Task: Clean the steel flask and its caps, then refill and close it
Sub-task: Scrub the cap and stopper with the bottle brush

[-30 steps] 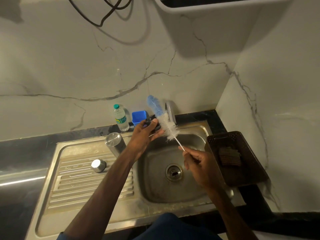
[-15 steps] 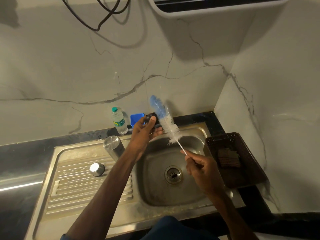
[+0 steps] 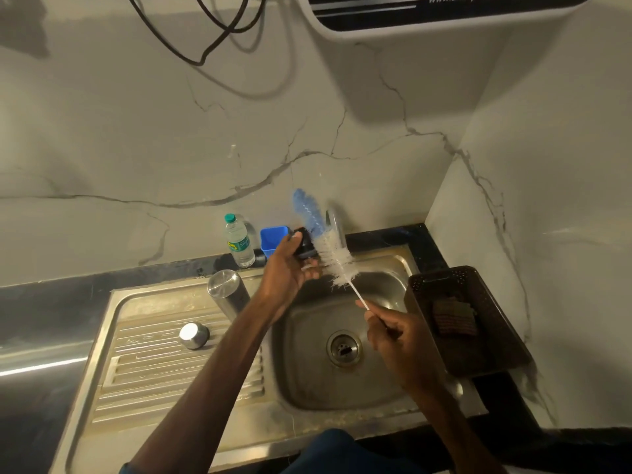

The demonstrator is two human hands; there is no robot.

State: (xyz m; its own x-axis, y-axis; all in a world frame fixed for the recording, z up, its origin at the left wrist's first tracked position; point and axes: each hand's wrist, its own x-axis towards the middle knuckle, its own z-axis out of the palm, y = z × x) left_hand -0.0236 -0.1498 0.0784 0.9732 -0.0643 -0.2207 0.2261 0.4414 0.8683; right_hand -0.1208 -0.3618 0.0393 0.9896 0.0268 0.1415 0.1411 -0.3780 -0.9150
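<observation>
Bottle brush (image 3: 333, 254) runs on a slant, handle low at the right, blue tip up toward the back wall, over the back edge of the sink (image 3: 307, 371) basin. Right hand (image 3: 398, 333) grips the thin handle end, fingers curled round it. Left hand (image 3: 290, 271), arm stretched over the drainboard (image 3: 154, 371), pinches the dark cap (image 3: 304, 246) just beside the white bristles. Steel flask (image 3: 227, 292) stands on end at the drainboard's back edge, left of both hands; steel cap (image 3: 194, 335) sits mid-drainboard.
</observation>
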